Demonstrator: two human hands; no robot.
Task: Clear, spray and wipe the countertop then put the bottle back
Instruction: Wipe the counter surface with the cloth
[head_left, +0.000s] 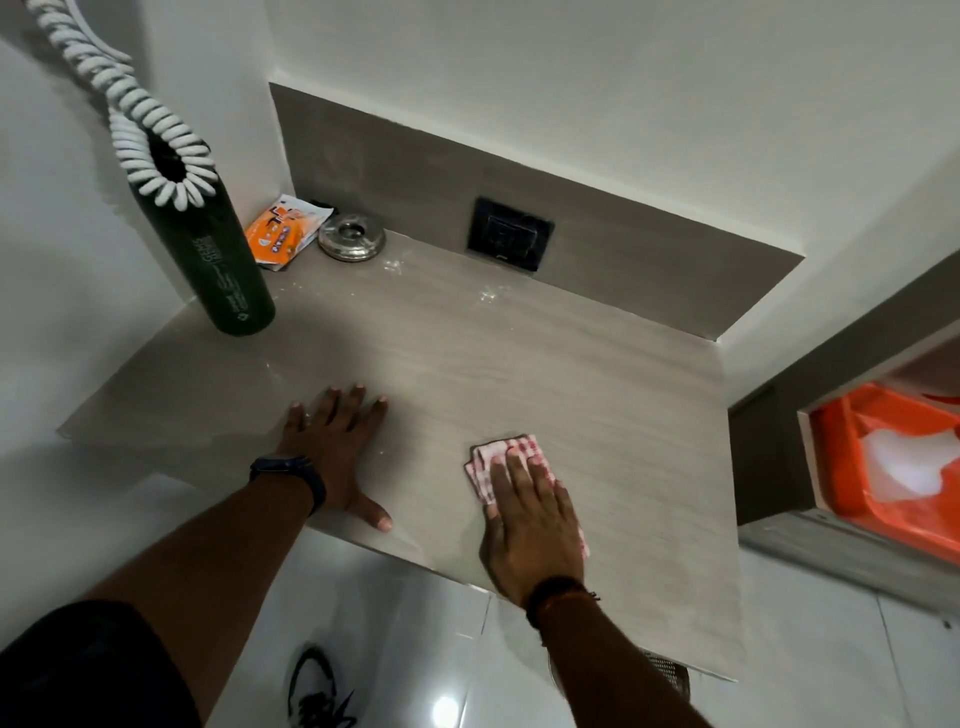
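Right hand (530, 514) presses the checked cloth (498, 462) flat on the countertop (597, 374) — wiping; left hand (337, 452) lies open, bracing. Next, sweep toward those residue flecks (probably spray), then return the green bottle (218, 260) at back-left.

The person is wearing a dark band, like a watch or fitness tracker (291, 470), on the left wrist and a dark beaded bracelet with an orange thread (558, 595) on the right wrist. A black short sleeve (78, 670) is covering the left upper arm, and a white shoe with black markings (319, 691) is showing below.
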